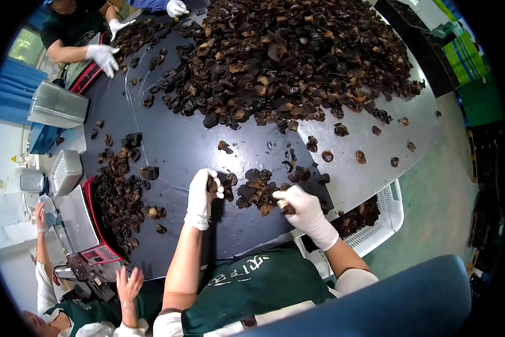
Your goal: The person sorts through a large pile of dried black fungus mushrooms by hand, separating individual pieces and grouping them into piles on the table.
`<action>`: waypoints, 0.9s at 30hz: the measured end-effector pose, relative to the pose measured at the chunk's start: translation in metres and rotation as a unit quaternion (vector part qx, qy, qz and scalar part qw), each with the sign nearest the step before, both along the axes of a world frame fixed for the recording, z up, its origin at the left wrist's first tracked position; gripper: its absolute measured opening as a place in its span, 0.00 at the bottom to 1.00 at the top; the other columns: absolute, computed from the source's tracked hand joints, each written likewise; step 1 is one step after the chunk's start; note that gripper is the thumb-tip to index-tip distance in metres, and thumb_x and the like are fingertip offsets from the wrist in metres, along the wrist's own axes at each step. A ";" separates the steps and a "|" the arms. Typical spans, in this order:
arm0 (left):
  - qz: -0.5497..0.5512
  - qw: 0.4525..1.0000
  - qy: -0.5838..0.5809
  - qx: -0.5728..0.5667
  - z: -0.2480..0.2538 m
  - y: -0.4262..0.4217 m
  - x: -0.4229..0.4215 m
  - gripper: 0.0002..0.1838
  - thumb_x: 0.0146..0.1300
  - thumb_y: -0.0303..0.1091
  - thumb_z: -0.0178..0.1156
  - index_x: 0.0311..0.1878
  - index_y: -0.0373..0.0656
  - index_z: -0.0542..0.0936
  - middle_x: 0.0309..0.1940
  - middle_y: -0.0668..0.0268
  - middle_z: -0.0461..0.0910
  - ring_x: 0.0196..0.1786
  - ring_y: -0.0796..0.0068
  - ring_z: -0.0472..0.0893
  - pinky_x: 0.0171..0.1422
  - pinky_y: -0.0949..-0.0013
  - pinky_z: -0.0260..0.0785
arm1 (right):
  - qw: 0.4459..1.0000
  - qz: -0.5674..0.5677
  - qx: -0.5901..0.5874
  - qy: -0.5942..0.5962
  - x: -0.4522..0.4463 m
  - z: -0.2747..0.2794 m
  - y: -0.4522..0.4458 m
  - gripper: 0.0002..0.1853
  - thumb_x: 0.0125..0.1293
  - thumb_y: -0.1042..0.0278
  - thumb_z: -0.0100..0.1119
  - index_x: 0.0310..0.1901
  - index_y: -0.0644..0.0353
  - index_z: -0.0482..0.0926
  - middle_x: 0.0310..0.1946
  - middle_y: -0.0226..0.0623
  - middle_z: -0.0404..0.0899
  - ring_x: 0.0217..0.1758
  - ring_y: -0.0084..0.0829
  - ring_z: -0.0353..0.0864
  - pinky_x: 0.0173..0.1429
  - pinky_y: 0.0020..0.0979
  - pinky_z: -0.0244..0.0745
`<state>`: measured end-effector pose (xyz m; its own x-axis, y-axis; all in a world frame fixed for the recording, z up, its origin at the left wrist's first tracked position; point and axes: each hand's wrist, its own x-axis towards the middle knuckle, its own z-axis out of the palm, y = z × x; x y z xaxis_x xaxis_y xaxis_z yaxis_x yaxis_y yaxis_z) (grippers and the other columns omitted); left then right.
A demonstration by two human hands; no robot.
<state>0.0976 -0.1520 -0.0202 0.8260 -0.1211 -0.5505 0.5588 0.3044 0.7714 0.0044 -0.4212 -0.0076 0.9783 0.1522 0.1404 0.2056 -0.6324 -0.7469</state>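
Note:
My left hand [201, 196], in a white glove, has its fingers curled around a dark brown wood ear mushroom [211, 184] above the dark tabletop. To its right, my gloved right hand [304, 209] is closed, with a small dark thing [288, 209] showing under the fingers; its kind I cannot make out. Between my hands lies a loose cluster of wood ear mushrooms [258, 190]. A few single pieces are scattered just beyond it.
A large mushroom heap [280, 56] covers the table's far side. A white basket [384, 210] holding mushrooms stands below the right edge. At left are a smaller pile [117, 194], a red-edged scale [98, 253] and clear plastic containers [58, 104]. Co-workers' hands are at the left and far left.

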 end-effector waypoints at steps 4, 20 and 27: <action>-0.086 0.991 -0.022 0.097 0.021 -0.013 -0.018 0.03 0.73 0.33 0.54 0.42 0.45 0.74 0.34 0.68 0.77 0.33 0.75 0.80 0.33 0.72 0.75 | 0.981 0.086 -0.165 -0.055 -0.009 -0.012 0.027 0.18 0.55 0.62 0.69 0.49 0.50 0.83 0.33 0.31 0.73 0.29 0.30 0.79 0.30 0.31 0.76; -0.375 0.580 -0.488 0.534 0.005 -0.056 -0.070 0.21 0.54 0.45 0.70 0.50 0.50 0.81 0.35 0.65 0.74 0.37 0.65 0.78 0.36 0.63 0.72 | 0.756 -0.159 0.532 0.346 0.008 0.013 -0.031 0.18 0.71 0.60 0.61 0.52 0.68 0.81 0.35 0.34 0.83 0.27 0.18 0.73 0.33 0.20 0.68; -0.461 0.551 -0.474 0.509 -0.007 -0.045 -0.105 0.19 0.60 0.47 0.66 0.51 0.49 0.80 0.45 0.65 0.76 0.44 0.63 0.78 0.40 0.62 0.73 | 0.672 -0.178 0.640 0.327 0.004 -0.004 -0.023 0.13 0.72 0.59 0.60 0.47 0.62 0.81 0.38 0.32 0.84 0.33 0.23 0.79 0.37 0.25 0.74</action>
<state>-0.0075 -0.1969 -0.0270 0.6466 -0.7570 -0.0941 -0.6873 -0.6317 0.3586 0.0084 -0.4440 -0.0119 0.8368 0.0564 -0.5447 -0.4261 0.6917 -0.5830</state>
